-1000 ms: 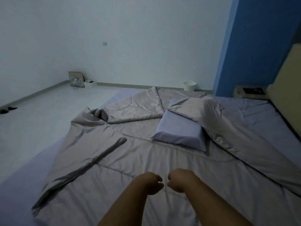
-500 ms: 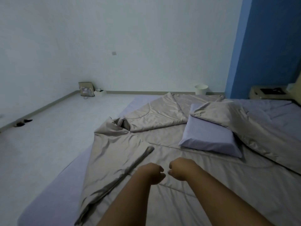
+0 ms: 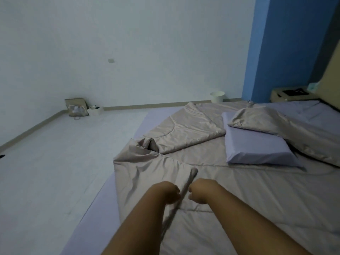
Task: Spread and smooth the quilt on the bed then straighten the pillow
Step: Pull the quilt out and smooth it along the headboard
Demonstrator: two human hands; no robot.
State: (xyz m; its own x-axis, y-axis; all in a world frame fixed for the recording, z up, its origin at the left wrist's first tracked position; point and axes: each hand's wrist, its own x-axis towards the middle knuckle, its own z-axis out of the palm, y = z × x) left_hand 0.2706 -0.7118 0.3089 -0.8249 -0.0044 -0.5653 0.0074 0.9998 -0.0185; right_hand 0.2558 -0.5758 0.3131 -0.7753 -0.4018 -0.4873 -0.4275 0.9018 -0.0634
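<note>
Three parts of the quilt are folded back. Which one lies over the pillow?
The right fold: its corner covers the far end of the pillow. The far fold and the near fold both lie left of the pillow.

- No text, label, brand, number or sign can be read anywhere in view.
- The bag (image 3: 76,107) on the floor at 10 o'clock has a pale patch on its front, too dim and small to tell whether it is print.
- The dark flat thing (image 3: 294,92) on the bedside cabinet (image 3: 277,95) at 2 o'clock is too blurred to show any marking.
- The small square wall plate (image 3: 111,60) at 11 o'clock shows nothing legible.
</note>
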